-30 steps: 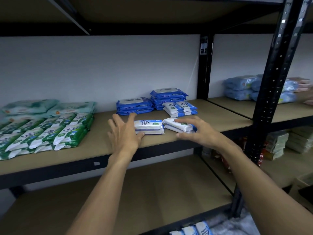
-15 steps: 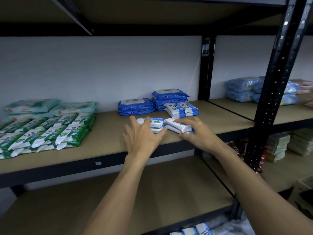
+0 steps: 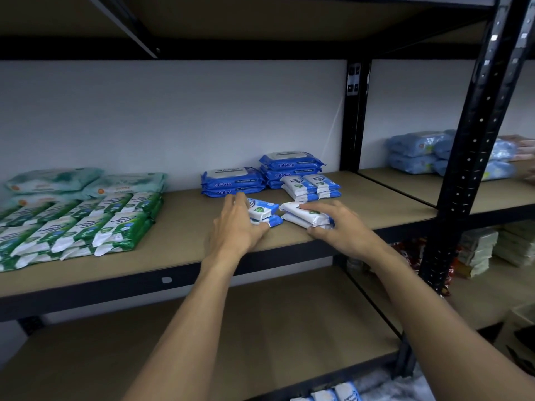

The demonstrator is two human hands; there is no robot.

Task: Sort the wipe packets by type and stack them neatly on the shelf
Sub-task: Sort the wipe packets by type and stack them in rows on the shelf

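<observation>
Hands are holding two small stacks near the front edge of the shelf [image 3: 179,224]. The left hand [image 3: 236,227] is gripping the left white-and-blue stack [image 3: 265,211], fingers over its top, thumb at its near end. The right hand [image 3: 335,224] is clasping the right white-and-blue stack [image 3: 291,209] likewise; the two stacks are lying just apart. Behind them matching packets [image 3: 311,185] are resting against dark blue packs [image 3: 233,180] at the back edge. Green packets [image 3: 86,224] are filling the left end.

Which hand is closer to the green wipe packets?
Left. The left hand grips a small wipe stack right of the green wipe packets; the right hand grips a second stack farther right.
</observation>
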